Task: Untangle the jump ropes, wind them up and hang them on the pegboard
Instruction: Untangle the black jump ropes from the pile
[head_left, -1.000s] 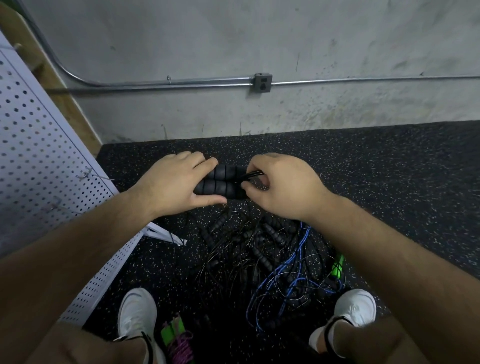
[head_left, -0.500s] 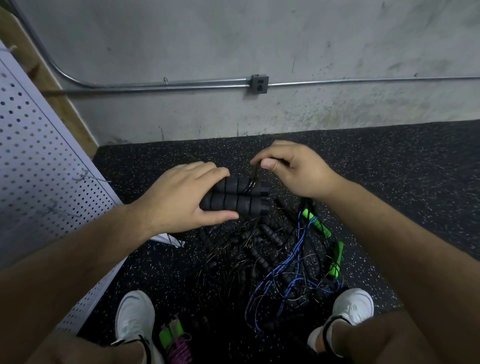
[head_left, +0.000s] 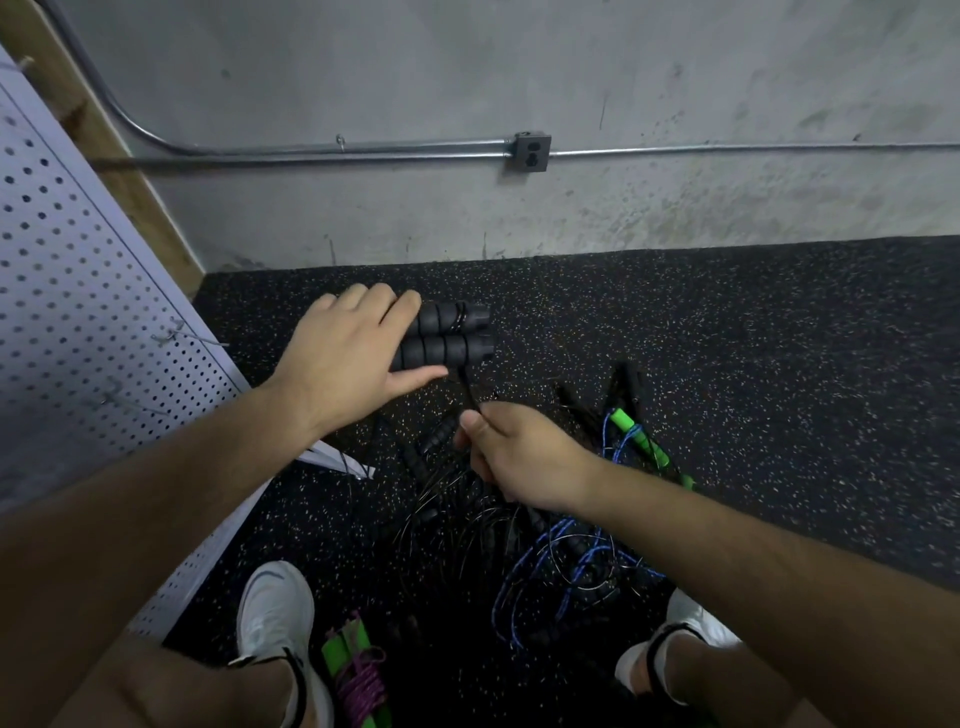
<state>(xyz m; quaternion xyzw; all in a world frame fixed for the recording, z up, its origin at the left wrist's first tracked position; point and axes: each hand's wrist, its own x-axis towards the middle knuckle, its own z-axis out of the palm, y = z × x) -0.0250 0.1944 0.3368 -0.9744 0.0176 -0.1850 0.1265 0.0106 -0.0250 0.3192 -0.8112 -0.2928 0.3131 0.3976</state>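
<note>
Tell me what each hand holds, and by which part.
The left hand grips the pair of black jump-rope handles around their left ends; the right hand pinches the black cord just below them.

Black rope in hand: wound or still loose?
Barely wound: a turn or two of cord crosses the black handles in the left hand; the right hand pinches the loose rest.

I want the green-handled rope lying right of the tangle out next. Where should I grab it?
Probably the green handle mid-shaft, from above and its right: it lies exposed at the right edge of the tangle, whereas the cords are interwoven.
</note>
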